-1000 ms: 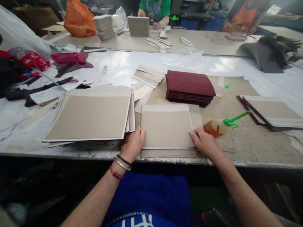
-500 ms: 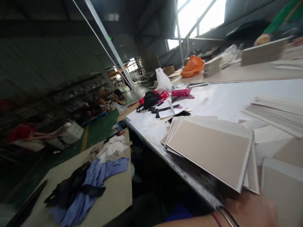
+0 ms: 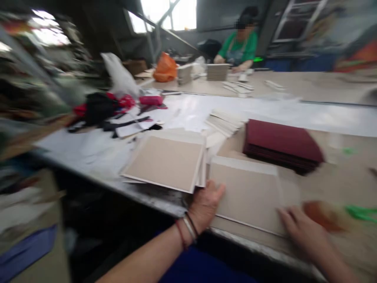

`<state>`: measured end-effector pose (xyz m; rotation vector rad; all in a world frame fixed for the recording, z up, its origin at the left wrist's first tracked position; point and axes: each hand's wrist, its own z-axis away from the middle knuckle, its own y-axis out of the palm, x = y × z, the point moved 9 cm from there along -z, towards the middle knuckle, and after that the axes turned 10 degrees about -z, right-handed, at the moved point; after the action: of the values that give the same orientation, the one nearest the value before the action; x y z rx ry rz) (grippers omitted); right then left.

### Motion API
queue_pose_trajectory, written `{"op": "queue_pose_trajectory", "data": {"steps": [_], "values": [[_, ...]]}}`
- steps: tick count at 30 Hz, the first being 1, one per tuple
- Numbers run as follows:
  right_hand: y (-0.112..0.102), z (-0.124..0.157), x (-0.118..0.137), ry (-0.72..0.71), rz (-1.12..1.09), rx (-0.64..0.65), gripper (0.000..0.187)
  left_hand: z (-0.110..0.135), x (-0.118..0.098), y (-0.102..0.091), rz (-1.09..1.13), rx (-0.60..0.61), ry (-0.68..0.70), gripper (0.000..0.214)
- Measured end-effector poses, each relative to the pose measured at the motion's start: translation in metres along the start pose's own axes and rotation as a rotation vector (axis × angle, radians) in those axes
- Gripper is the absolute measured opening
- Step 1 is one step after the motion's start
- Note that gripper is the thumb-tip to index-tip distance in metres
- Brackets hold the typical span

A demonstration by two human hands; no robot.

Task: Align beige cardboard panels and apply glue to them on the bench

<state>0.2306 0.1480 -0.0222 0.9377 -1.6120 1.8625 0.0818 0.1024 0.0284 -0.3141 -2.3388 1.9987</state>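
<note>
A grey board panel with pale edges [image 3: 249, 194] lies flat at the table's near edge. My left hand [image 3: 206, 204], with bracelets at the wrist, rests on the panel's left edge, thumb stretched over it. On the panel's right near corner lies my right hand [image 3: 299, 230], fingers stretched out flat. The picture is blurred by head motion. A stack of the same grey panels [image 3: 166, 161] sits just left of my left hand. Beyond the panel is a stack of maroon covers [image 3: 281, 143].
An orange glue bottle with a green nozzle [image 3: 326, 214] lies right of my right hand. Pale card strips [image 3: 224, 122] are piled mid-table. Black and red bags [image 3: 101, 106] sit at the left. A person in green [image 3: 240, 49] works at the far side.
The view swung far left half a second ago and has swung back to the table. Both hands stay on the same panel's edges.
</note>
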Motion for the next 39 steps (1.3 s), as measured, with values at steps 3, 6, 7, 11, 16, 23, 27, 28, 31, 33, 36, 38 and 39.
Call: {"op": "queue_pose_trajectory", "data": {"steps": [3,6,7,11,16,23,27,28,31,33,36,38,39], "values": [[-0.073,0.017,-0.04,0.168,0.252,-0.105,0.016,-0.009,-0.002,0.025,0.13,-0.04,0.142,0.045],[-0.084,0.02,-0.049,0.206,0.341,-0.112,0.014,-0.013,0.001,0.041,0.092,-0.139,0.257,0.051],[-0.081,0.019,-0.048,0.204,0.346,-0.104,0.014,-0.012,0.003,0.043,0.079,-0.177,0.273,0.051],[-0.07,0.017,-0.043,0.192,0.337,-0.062,0.016,-0.008,0.007,0.043,0.062,-0.287,0.293,0.039],[-0.073,0.017,-0.045,0.205,0.338,-0.027,0.016,-0.009,0.002,0.038,0.051,-0.268,0.3,0.048],[-0.072,0.016,-0.045,0.221,0.369,-0.022,0.015,-0.009,0.003,0.037,0.001,-0.235,0.303,0.048],[-0.071,0.015,-0.046,0.234,0.391,-0.022,0.014,-0.009,0.003,0.036,0.021,-0.247,0.32,0.056],[-0.071,0.015,-0.047,0.235,0.397,-0.02,0.014,-0.009,0.003,0.037,0.029,-0.232,0.318,0.057],[-0.068,0.014,-0.051,0.225,0.404,-0.005,0.015,-0.01,0.003,0.036,0.055,-0.173,0.31,0.058],[-0.065,0.013,-0.055,0.206,0.406,-0.004,0.016,-0.009,0.001,0.034,0.078,-0.139,0.309,0.058],[-0.064,0.011,-0.062,0.173,0.415,-0.018,0.016,-0.009,-0.001,0.032,0.098,-0.113,0.297,0.061],[-0.064,0.009,-0.065,0.16,0.41,-0.02,0.017,-0.009,0.0,0.032,0.098,-0.109,0.285,0.064],[-0.064,0.008,-0.066,0.158,0.404,-0.019,0.017,-0.009,0.0,0.033,0.099,-0.109,0.282,0.065]]}}
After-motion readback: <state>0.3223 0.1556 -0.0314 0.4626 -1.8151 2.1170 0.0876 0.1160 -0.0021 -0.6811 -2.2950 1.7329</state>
